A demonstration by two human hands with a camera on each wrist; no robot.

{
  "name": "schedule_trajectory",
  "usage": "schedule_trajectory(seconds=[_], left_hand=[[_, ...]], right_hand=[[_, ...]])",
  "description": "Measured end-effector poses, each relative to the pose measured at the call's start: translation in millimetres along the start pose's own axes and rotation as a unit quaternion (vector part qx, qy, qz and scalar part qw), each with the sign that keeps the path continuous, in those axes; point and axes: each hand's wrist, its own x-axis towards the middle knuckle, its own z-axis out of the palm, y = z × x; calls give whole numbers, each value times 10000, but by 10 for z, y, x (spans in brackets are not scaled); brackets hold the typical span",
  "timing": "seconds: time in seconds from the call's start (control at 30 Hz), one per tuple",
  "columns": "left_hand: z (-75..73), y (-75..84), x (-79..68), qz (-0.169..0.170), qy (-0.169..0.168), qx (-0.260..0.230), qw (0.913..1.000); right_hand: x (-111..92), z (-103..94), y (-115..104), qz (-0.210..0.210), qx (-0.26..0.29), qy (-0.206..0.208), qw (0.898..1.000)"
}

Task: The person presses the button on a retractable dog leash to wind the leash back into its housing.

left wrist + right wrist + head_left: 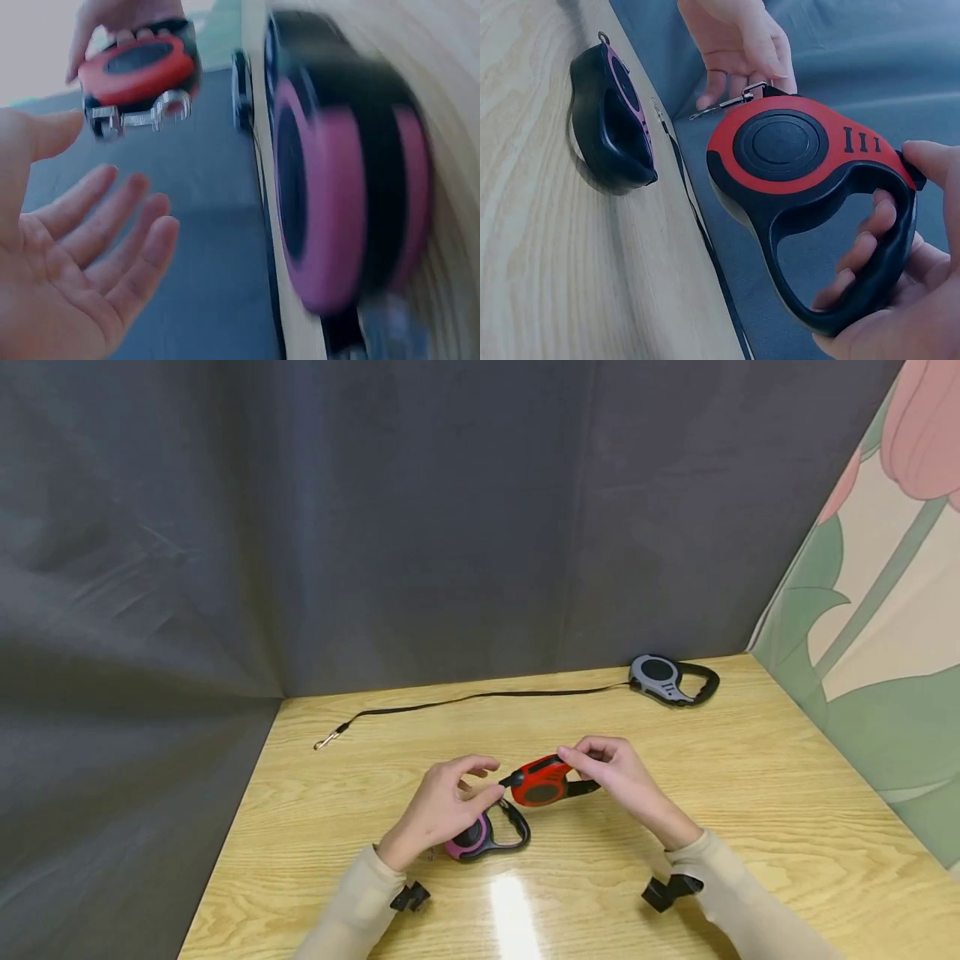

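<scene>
My right hand (611,768) grips the black handle of a red retractable dog leash (780,146), held above the table; its fingers curl through the handle loop in the right wrist view. A metal clip (142,116) hangs from the leash's nose. Beside that clip is my left hand (450,797), its fingers spread and apart from the thumb, with nothing in its grasp in the left wrist view. Under the left hand a pink and black retractable leash (468,837) lies on the table, partly hidden by that hand in the head view.
At the table's back right lies a grey and black retractable leash (658,672). Its black strap (480,695) runs left along the back to a metal clip (327,741). A dark curtain (450,527) hangs behind the wooden table (315,827); a flowered wall (885,652) stands at right.
</scene>
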Motion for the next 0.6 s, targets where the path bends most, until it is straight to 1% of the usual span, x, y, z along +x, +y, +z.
schedule_trajectory(seconds=[0.13, 0.27, 0.43, 0.57, 0.6], left_hand=[[95, 69, 50, -69, -507, -110, 9986], [160, 93, 81, -123, -700, -135, 9974], [220, 95, 110, -66, -654, -54, 9978], [255, 109, 115, -248, -477, 135, 9985], [260, 113, 115, -323, -448, 154, 9984]], right_hand=[[-17, -6, -5, 132, 37, 75, 9999], [-32, -9, -14, 261, 31, 77, 9996], [-47, -34, -34, 387, 9, -12, 9992], [-45, -66, -38, 405, -64, -231, 9989], [-50, -73, -33, 391, -171, -300, 9986]])
